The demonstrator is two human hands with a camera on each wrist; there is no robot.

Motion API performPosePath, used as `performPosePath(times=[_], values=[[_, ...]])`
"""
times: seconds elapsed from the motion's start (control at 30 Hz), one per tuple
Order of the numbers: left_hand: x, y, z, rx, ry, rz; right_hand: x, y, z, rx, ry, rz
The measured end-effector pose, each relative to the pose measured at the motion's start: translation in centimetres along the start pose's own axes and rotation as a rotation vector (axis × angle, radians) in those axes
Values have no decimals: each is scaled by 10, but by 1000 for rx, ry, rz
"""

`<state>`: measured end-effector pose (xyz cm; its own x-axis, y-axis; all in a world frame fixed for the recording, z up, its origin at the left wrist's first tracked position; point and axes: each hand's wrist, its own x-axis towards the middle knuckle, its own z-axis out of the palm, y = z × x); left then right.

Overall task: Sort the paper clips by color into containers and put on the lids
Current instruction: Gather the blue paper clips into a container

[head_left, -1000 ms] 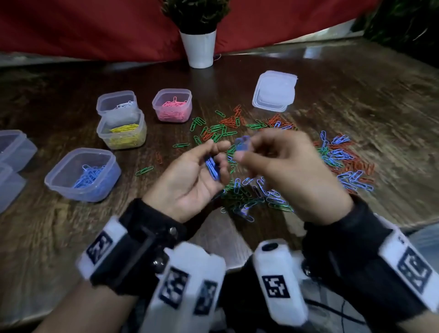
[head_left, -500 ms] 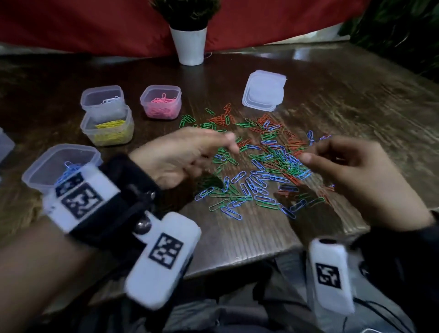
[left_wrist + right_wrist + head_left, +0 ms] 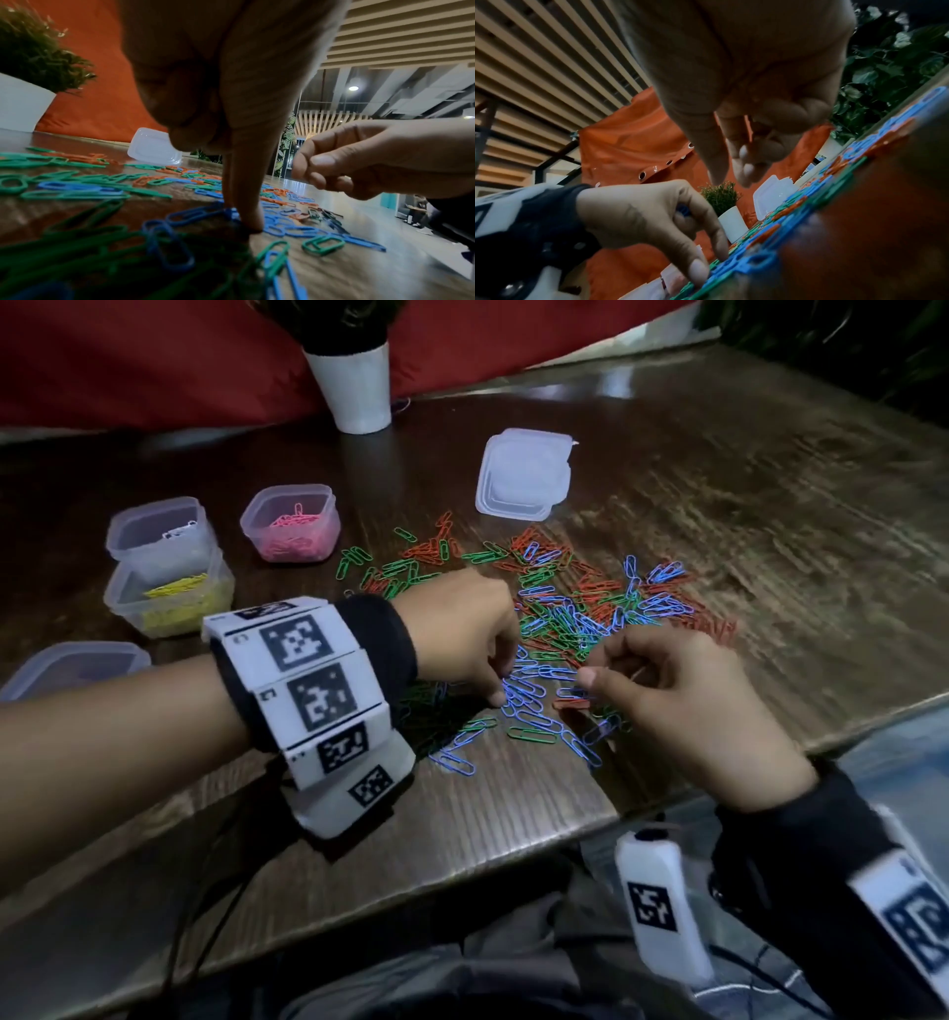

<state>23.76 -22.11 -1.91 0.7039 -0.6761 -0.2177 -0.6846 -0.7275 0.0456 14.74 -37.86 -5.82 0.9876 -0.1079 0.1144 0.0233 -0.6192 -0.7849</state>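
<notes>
The left hand (image 3: 462, 629) presses a fingertip (image 3: 253, 221) down onto the blue paper clips (image 3: 529, 701) at the near edge of the mixed pile (image 3: 580, 603) in the middle of the head view. Its other fingers are curled, and something blue shows inside them in the right wrist view, probably clips already gathered. The right hand (image 3: 683, 706) hovers just beside, thumb and fingers drawn close; whether it pinches a clip I cannot tell.

The likely slip is a green paper clip (image 3: 531, 736) or an orange one (image 3: 572, 704) riding along with the blue, since the colours lie interlocked (clips hook together easily). Clips near the table edge (image 3: 513, 855) could also be swept off.

Only the head view shows the containers at the left: the pink-clip container (image 3: 290, 523), the yellow-clip one (image 3: 169, 598), and the stacked lids (image 3: 524, 477) upper centre. The left wrist view alone shows the fingertip's contact.
</notes>
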Motion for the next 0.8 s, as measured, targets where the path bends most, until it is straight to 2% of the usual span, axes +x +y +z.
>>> performPosePath(times=[0.1, 0.2, 0.27, 0.4, 0.53, 0.8], values=[[-2, -6, 2, -35, 34, 74, 0, -13, -6, -222, -69, -55], [-4, -10, 0, 75, 50, 118, 8, -23, -15, -488, -223, -89], [-1, -9, -2, 125, 47, 133, 20, -28, -13, -570, -305, -104], [5, -8, -4, 54, -16, 175, 42, -35, -2, -596, -409, -130], [5, -11, -3, -46, -5, 207, 50, -39, 2, -603, -418, -140], [2, 0, -1, 132, 63, 242, 44, -35, 0, -616, -466, -158]])
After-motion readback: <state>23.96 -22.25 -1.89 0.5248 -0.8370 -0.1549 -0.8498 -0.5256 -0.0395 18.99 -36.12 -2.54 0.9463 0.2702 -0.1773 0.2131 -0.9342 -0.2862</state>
